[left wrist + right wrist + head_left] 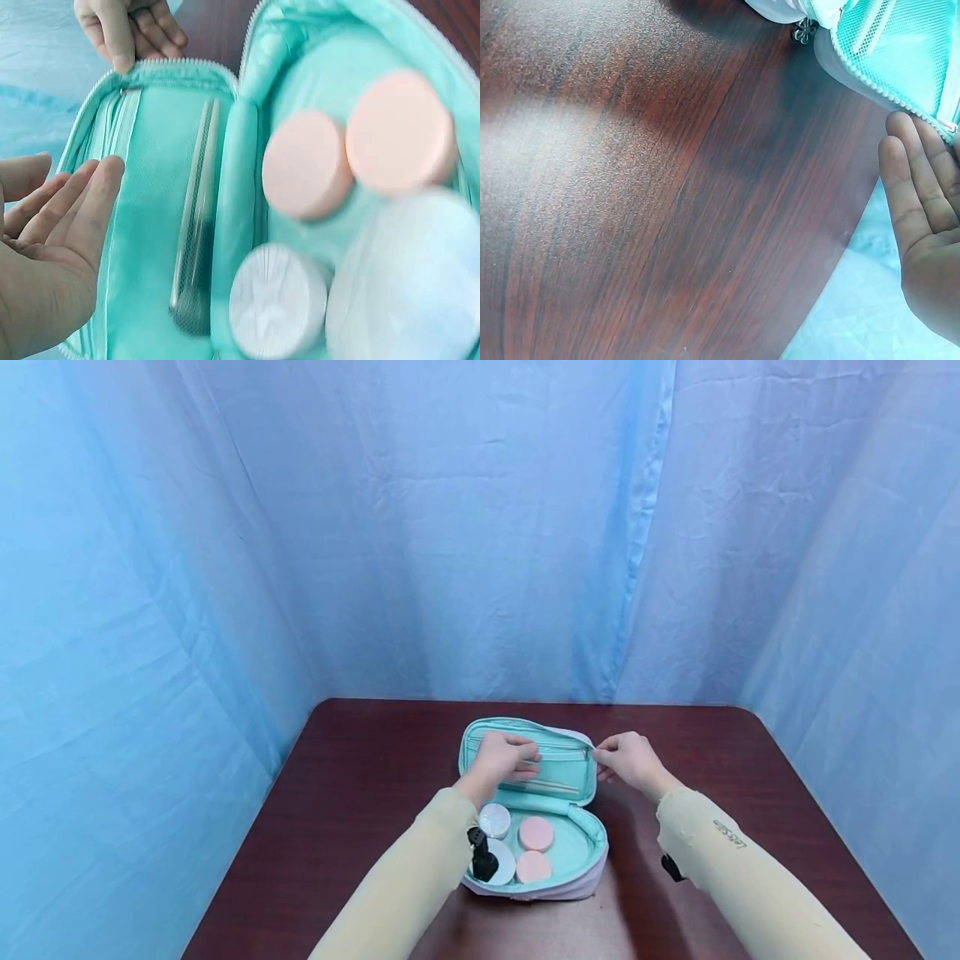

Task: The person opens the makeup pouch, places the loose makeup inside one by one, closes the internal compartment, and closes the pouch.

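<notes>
A mint-lined cosmetic bag (pixel 573 852) lies unfolded on the table, its lid (pixel 562 772) laid back behind the base. My left hand (pixel 508 757) hovers over the lid's left part with fingers loosely extended, holding nothing. At the lid's right edge, near the zipper, my right hand (pixel 628 758) pinches the rim between thumb and fingers. A makeup brush (pixel 196 225) sits behind the lid's mesh pocket. In the base are two round pink containers (pixel 306 163), a small white-lidded jar (pixel 271 301) and a larger white round container (pixel 409 281), partly covered by my left wrist in the head view.
The dark wood table (pixel 360 810) extends around the bag on both sides. Blue curtains (pixel 465 543) enclose its back and sides. A flower-shaped metal charm (pixel 804 31) hangs at the bag's hinge side.
</notes>
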A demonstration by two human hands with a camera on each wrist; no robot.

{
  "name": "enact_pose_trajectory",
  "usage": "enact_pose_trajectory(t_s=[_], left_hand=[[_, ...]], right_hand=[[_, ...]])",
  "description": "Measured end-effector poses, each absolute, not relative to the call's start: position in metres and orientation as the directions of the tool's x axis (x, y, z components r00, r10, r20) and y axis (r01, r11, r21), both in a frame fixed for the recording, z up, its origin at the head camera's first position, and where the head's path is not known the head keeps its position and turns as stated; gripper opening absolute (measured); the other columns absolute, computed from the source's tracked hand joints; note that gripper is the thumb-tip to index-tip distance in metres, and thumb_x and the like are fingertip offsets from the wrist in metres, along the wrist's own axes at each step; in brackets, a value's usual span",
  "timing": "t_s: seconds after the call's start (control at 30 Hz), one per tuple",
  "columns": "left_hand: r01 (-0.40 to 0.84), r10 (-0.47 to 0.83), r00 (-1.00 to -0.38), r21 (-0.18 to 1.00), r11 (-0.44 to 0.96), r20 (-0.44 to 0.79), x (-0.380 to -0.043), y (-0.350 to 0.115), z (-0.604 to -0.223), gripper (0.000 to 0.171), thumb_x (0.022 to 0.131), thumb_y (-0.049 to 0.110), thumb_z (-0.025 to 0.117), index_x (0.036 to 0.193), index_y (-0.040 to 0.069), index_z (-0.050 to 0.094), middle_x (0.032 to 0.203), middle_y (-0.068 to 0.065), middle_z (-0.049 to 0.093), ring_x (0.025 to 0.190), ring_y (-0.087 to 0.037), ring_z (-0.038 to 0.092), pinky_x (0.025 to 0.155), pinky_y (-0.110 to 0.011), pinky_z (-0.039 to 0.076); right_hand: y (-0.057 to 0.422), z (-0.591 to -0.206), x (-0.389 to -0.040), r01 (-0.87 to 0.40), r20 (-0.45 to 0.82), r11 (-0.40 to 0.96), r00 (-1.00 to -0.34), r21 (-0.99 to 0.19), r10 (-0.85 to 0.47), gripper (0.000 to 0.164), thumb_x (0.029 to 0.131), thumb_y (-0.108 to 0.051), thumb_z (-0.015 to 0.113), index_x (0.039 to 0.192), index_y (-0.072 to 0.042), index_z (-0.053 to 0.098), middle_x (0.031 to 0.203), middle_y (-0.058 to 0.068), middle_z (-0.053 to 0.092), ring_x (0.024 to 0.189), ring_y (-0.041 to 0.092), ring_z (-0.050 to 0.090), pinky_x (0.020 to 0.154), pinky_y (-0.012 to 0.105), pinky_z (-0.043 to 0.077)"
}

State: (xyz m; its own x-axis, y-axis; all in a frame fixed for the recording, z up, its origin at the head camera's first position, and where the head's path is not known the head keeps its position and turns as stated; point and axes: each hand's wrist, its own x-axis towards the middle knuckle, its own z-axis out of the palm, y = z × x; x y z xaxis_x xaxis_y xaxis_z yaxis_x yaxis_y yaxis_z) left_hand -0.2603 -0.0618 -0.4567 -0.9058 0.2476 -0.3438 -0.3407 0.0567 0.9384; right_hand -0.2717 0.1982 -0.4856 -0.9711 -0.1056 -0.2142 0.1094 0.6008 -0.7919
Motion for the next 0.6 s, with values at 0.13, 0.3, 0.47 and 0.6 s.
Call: enact_pose_trajectory(t_s=[0.13, 0.3, 0.47, 0.6], left_hand=[[-0.360, 0.278, -0.891, 0.932, 0.048, -0.359, -0.258, -0.047, -0.460, 0.036, 0.100, 0.014, 0.065, 0.131, -0.004, 0.066, 0.116, -0.019, 0.073, 0.105, -0.034, 0.073, 0.089, -0.040, 0.061], [-0.376, 0.267, -0.891, 0.927, 0.020, -0.367, -0.255, -0.032, -0.466, 0.032, 0.098, 0.009, 0.065, 0.126, -0.005, 0.069, 0.117, -0.019, 0.072, 0.101, -0.031, 0.074, 0.085, -0.037, 0.062], [-0.429, 0.255, -0.879, 0.902, -0.052, -0.403, -0.253, -0.022, -0.473, 0.034, 0.099, 0.009, 0.065, 0.130, -0.004, 0.067, 0.121, -0.022, 0.070, 0.108, -0.035, 0.072, 0.085, -0.035, 0.062], [-0.465, 0.274, -0.864, 0.879, -0.109, -0.423, -0.253, -0.013, -0.479, 0.035, 0.101, 0.010, 0.063, 0.132, -0.005, 0.065, 0.121, -0.024, 0.070, 0.110, -0.035, 0.071, 0.089, -0.039, 0.061]], right_hand=[[0.200, -0.486, -0.272, 0.104, -0.214, 0.594, -0.970, -0.798, -0.118, 0.023, 0.102, -0.012, 0.060, 0.104, 0.004, 0.076, 0.084, 0.019, 0.074, 0.073, 0.026, 0.074, 0.066, 0.037, 0.063], [0.202, -0.487, -0.272, 0.102, -0.218, 0.582, -0.967, -0.807, -0.133, 0.023, 0.102, -0.012, 0.060, 0.105, 0.005, 0.075, 0.085, 0.021, 0.074, 0.072, 0.024, 0.073, 0.066, 0.037, 0.063], [0.203, -0.487, -0.271, 0.099, -0.219, 0.571, -0.965, -0.815, -0.146, 0.023, 0.101, -0.012, 0.061, 0.104, 0.005, 0.075, 0.083, 0.019, 0.074, 0.069, 0.019, 0.073, 0.070, 0.043, 0.063], [0.204, -0.487, -0.270, 0.093, -0.214, 0.571, -0.965, -0.815, -0.149, 0.023, 0.101, -0.012, 0.061, 0.103, 0.006, 0.075, 0.083, 0.020, 0.074, 0.069, 0.020, 0.072, 0.068, 0.041, 0.063]])
